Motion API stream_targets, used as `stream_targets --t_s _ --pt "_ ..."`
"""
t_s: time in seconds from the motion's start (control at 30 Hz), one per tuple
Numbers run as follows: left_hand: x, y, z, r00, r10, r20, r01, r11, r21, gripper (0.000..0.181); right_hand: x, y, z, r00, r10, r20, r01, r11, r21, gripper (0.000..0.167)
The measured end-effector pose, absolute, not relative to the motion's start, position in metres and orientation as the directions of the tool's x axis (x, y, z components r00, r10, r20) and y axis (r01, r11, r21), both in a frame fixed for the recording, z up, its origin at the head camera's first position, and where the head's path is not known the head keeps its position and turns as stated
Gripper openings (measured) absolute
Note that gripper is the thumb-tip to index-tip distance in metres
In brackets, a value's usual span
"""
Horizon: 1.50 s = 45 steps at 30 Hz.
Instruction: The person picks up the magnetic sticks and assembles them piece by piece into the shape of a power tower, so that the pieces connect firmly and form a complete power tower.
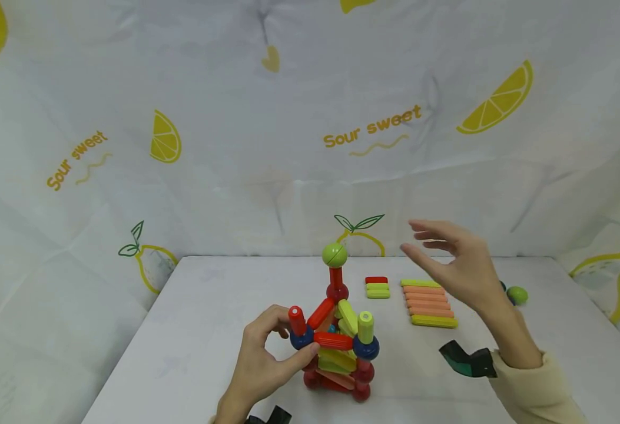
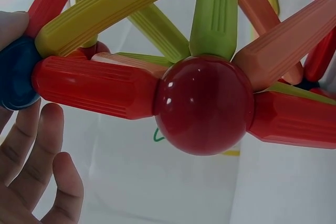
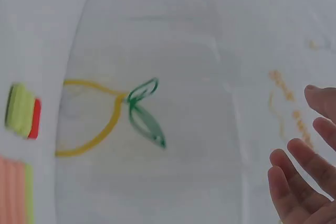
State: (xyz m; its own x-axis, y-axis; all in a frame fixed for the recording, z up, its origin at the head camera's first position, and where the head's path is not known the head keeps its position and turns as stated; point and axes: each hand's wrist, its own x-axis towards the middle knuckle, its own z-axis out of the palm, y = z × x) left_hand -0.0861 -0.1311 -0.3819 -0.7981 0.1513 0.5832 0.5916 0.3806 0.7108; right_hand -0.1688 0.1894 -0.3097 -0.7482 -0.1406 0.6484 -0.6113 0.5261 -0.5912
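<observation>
A tower of coloured rods and balls (image 1: 333, 341) stands on the table, with a green ball (image 1: 334, 255) on a red rod at its top rear. My left hand (image 1: 264, 356) pinches its left side at a dark blue ball (image 1: 301, 338), from which a short red rod points up. The left wrist view shows that blue ball (image 2: 18, 74) between thumb and fingers, beside a dark red ball (image 2: 205, 106) joining several rods. My right hand (image 1: 460, 265) is raised in the air right of the tower, fingers apart from the thumb, holding nothing.
Behind the tower lie short red and lime rods (image 1: 377, 287). Further right is a row of orange rods (image 1: 427, 301) edged with yellow-green ones. Loose balls, one green (image 1: 517, 295), sit beyond my right forearm. A white printed cloth (image 1: 288, 206) hangs behind the table.
</observation>
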Motion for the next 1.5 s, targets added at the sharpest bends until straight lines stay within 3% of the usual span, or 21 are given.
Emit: stream_targets --t_s 0.2,0.4,0.67,0.97,1.1,1.3,1.5 --pt "-0.086 -0.132 -0.382 -0.799 0.147 0.583 0.589 0.387 0.71 0.031 -0.187 0.265 -0.357 -0.87 0.028 0.492 -0.325 0.719 -0.615 0.04" --pt "-0.086 -0.132 -0.382 -0.801 0.149 0.58 0.587 0.384 0.713 0.031 -0.19 0.319 -0.415 -0.945 0.073 0.318 -0.098 0.866 -0.49 0.037" --pt "-0.086 -0.132 -0.382 -0.799 0.152 0.581 0.591 0.377 0.714 0.032 -0.188 0.346 -0.44 -0.98 0.1 0.171 0.018 0.903 -0.429 0.039" --pt "-0.088 -0.132 -0.383 -0.797 0.158 0.583 0.595 0.372 0.712 0.032 -0.186 0.345 -0.448 -0.986 0.147 0.078 0.101 0.904 -0.416 0.045" --pt "-0.088 -0.132 -0.383 -0.8 0.154 0.58 0.591 0.378 0.713 0.032 -0.186 0.337 -0.438 -0.985 0.138 0.104 0.082 0.903 -0.422 0.046" --pt "-0.087 -0.132 -0.382 -0.799 0.15 0.583 0.59 0.383 0.711 0.032 -0.182 0.311 -0.406 -0.948 0.054 0.313 -0.107 0.874 -0.475 0.042" --pt "-0.087 -0.131 -0.383 -0.796 0.149 0.587 0.593 0.385 0.707 0.032 -0.164 0.264 -0.35 -0.878 -0.007 0.478 -0.313 0.764 -0.564 0.041"
